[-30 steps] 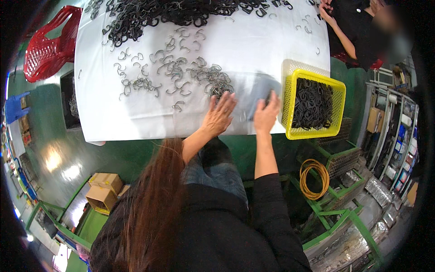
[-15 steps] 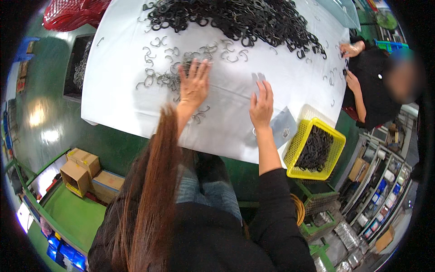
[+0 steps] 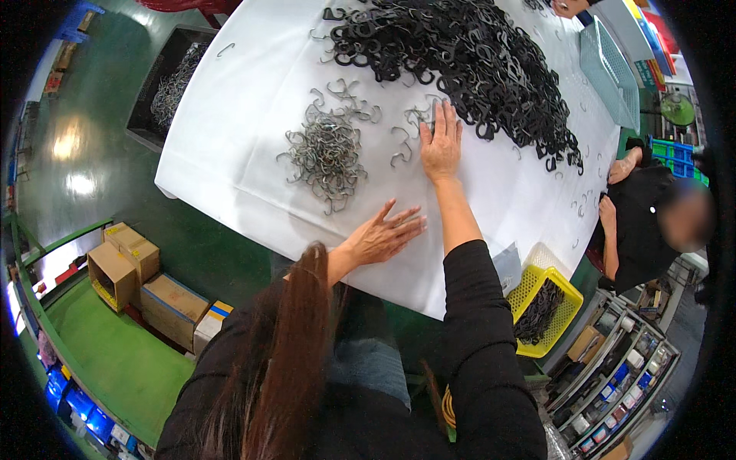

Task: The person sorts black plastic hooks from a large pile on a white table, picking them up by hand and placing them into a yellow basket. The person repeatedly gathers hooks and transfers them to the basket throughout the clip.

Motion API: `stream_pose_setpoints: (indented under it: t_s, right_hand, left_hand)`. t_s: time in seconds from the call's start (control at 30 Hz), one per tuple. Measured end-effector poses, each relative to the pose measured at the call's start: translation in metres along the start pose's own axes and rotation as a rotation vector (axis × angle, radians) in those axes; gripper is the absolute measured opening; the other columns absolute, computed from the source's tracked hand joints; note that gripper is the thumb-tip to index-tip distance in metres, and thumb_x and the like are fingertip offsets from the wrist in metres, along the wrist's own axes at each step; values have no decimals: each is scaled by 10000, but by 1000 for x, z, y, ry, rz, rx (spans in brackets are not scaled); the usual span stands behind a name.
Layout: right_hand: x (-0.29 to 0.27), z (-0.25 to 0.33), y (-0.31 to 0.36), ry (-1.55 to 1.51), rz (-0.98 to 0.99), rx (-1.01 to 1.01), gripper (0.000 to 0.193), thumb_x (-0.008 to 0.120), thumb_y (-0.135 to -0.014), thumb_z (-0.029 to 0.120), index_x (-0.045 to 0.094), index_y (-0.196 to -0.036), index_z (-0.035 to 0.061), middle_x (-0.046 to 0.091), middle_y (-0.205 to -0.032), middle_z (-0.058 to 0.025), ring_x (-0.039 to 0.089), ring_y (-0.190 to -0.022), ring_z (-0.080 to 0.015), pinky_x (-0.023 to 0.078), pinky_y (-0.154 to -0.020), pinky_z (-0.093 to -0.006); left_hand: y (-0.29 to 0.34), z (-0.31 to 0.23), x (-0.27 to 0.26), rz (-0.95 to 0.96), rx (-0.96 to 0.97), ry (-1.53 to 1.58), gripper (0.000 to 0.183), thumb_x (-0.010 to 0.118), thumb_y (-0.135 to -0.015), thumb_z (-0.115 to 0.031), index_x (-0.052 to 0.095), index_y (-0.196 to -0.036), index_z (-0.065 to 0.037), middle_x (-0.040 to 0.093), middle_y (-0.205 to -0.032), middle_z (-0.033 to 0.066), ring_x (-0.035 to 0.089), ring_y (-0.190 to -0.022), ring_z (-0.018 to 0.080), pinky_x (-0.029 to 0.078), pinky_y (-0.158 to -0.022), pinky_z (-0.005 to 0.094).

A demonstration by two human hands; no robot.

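My right hand (image 3: 441,149) reaches over the white-covered table, fingers stretched forward, open, beside a few loose silvery wire hooks (image 3: 402,146). Whether its fingertips touch the hooks I cannot tell. Just beyond it lies the big heap of black hook-shaped pieces (image 3: 460,65). Nearer the front edge, my left hand (image 3: 381,236) is open with fingers spread, holding nothing. A dense heap of silvery wire hooks (image 3: 326,153) sits on the cloth beyond and to the left of it.
At the right edge a yellow basket (image 3: 568,313) holds black pieces, by a translucent plastic bag (image 3: 507,266). A pale blue basket (image 3: 611,77) stands far right. One co-worker (image 3: 640,230) is at the right; another person's hand (image 3: 569,6) shows at the top. A dark bin (image 3: 146,115) stands left.
My left hand has drawn back from the wire hooks toward the front edge. My right hand has moved forward to the loose hooks. The silvery hooks lie more tightly heaped; the view has shifted.
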State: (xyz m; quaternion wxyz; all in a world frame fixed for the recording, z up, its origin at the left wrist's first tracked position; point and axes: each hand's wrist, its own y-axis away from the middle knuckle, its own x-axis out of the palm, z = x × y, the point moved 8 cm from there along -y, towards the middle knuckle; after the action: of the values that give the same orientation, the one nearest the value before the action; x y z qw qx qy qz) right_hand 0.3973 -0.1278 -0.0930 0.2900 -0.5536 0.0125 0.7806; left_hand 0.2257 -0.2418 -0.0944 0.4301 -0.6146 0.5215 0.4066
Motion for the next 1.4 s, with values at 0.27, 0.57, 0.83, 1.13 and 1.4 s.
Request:
stream_pose_setpoints:
  t_s: [0.27, 0.57, 0.83, 1.13, 1.4]
  right_hand:
    - [40, 100, -8, -63, 117, -109, 507, 435, -925, 335, 365, -1359, 83, 352, -1419, -92, 299, -1326, -275, 203, -1091, -457]
    - [119, 231, -67, -91, 79, -30, 485, 350, -959, 378, 395, -1351, 96, 397, -1394, -68, 303, -1328, -235, 186, -1102, -412]
    - [197, 352, -134, -162, 87, -85, 447, 384, -946, 329, 435, -1319, 88, 410, -1382, -78, 313, -1322, -238, 175, -1101, -427]
    - [236, 476, -150, -530, 201, -244, 389, 484, -903, 324, 520, -1252, 155, 444, -1352, -84, 322, -1311, -273, 169, -1094, -463]
    - [57, 222, -1, 77, -185, 550, 471, 392, -949, 266, 331, -1381, 88, 324, -1437, -108, 199, -1368, -290, 77, -1096, -503]
  left_hand:
    - [32, 114, -44, -92, -214, -152, 513, 529, -817, -290, 464, -1315, -187, 323, -1431, -21, 227, -1363, 180, -67, -1057, 628]
    - [117, 253, -103, -75, -250, -86, 448, 539, -796, -250, 546, -1236, -174, 384, -1391, -29, 249, -1353, 148, -107, -1037, 642]
    - [190, 372, -153, -130, -351, -54, 409, 568, -817, -189, 547, -1226, -177, 393, -1393, -24, 285, -1340, 155, -96, -1038, 643]
    - [278, 466, -197, -201, -708, -245, 374, 549, -824, -138, 524, -1197, -119, 465, -1297, 22, 348, -1293, 193, 61, -1033, 661]
    - [299, 471, -202, -297, -1008, -68, 317, 454, -906, -116, 491, -1219, -144, 463, -1295, 31, 363, -1283, 218, 95, -1035, 644]
